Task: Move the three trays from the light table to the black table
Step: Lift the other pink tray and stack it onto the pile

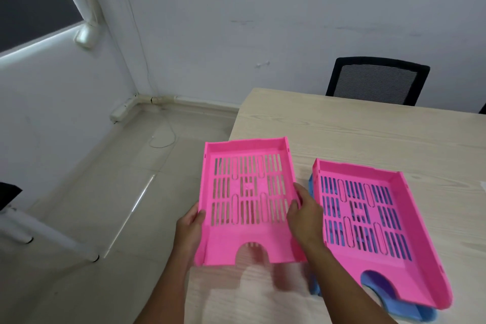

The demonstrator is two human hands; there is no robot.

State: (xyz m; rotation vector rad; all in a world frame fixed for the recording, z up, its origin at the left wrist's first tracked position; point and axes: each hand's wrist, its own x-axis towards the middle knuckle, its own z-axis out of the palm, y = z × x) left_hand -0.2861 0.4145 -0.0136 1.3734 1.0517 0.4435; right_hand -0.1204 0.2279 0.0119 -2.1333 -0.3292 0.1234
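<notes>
First pink tray lifted off the light counter, two more waiting.

Both hands hold the pink tray (247, 202) by its long sides: left hand (189, 226) fingers wrapped on the left wall, right hand (306, 218) fingers closed over the right wall. Its long axis points away from the person, and it hangs partly past the light counter (368, 134) edge. Just right of the right fingers, a second pink tray (373, 229) sits on a blue tray (410, 308). The black counter is not visible.
</notes>
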